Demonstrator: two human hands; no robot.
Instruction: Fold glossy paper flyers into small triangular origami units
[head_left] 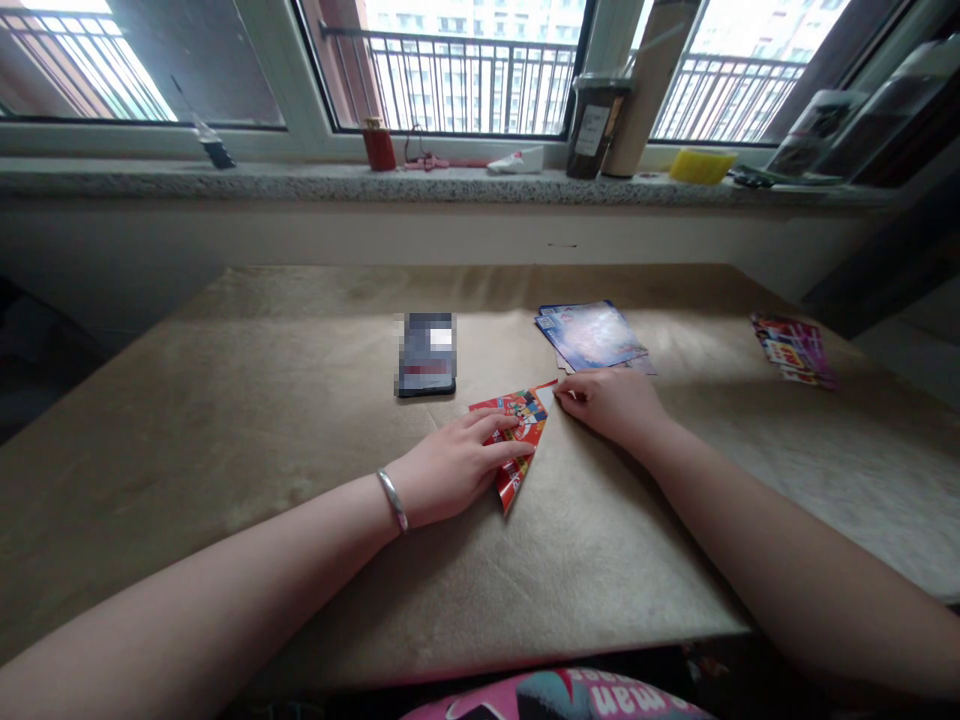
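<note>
Left hand (454, 462): fingers spread, resting upon folded red printed paper (531, 430) | right hand (611, 405): closed in pinch at its corner | steady left pressure probably suited neat folding

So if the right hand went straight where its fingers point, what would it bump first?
The red paper: the right hand already seems to pinch its corner. Beyond that, the left hand looks next in line, though depth is hard to judge here.

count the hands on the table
2: the left hand lies flat on the red paper; the right hand has its fingertips at that paper's right corner.
</note>
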